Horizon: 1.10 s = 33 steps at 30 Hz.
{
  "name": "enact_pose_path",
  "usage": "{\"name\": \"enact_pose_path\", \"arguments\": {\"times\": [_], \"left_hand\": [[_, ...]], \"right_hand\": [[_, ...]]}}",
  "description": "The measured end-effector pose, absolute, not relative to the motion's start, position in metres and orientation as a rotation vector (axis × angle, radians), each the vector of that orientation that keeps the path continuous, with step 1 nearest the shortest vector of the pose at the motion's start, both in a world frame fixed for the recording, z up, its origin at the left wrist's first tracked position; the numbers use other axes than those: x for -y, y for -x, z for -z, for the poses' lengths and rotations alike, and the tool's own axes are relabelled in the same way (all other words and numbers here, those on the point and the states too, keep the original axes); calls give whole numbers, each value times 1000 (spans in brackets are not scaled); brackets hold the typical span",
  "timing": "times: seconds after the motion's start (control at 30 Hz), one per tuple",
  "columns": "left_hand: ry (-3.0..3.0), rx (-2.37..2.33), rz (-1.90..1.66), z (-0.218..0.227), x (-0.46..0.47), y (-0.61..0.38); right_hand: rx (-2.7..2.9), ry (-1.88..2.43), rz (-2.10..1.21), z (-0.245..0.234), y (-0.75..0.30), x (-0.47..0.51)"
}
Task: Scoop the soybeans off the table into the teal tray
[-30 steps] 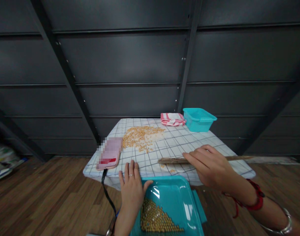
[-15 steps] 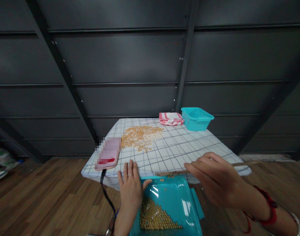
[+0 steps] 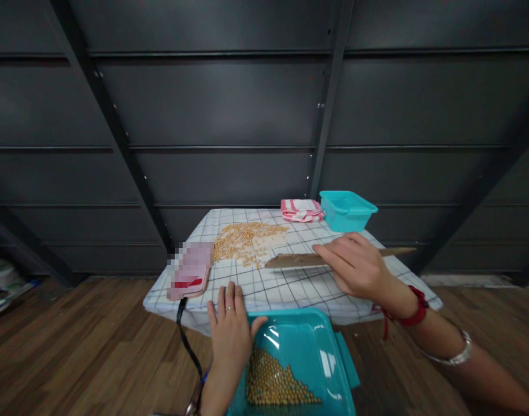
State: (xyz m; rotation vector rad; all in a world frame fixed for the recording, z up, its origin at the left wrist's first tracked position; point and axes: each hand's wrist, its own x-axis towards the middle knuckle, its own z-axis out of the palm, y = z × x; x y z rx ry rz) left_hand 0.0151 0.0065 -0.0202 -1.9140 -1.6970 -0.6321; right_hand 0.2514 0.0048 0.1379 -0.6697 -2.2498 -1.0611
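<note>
My right hand [image 3: 355,264] pinches a flat strip of brown cardboard [image 3: 296,260], held level above the checked tablecloth [image 3: 290,289]. The strip's left end is close to scattered yellow soybeans [image 3: 242,237] on the cloth. Flat on the table's front edge lies my left hand [image 3: 230,323], fingers stretched out, its thumb over the rim of a teal plastic bin [image 3: 303,335]. Inside that bin, more soybeans [image 3: 275,381] are heaped toward the near left corner.
A smaller turquoise basket [image 3: 348,211] stands at the back right, beside a folded pink-and-white striped cloth [image 3: 302,210]. On the left of the table lies a pink phone [image 3: 192,268] with a dark strap. Dark metal panels [image 3: 225,104] rise behind the table.
My right hand has lifted the cardboard strip from the bin's far edge and moved it forward over the tablecloth. My left hand stays in place.
</note>
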Motion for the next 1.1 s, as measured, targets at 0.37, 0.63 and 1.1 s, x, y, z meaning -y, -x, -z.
{"name": "enact_pose_path", "arguments": {"times": [0.37, 0.63, 1.1], "left_hand": [[1890, 1678, 611, 21, -7, -14], [1923, 1707, 703, 25, -8, -12], [1885, 1674, 640, 23, -7, -11]], "right_hand": [[2186, 534, 1091, -111, -231, -77], [2248, 546, 1085, -106, -227, -74], [2261, 503, 1024, -107, -222, -57]]}}
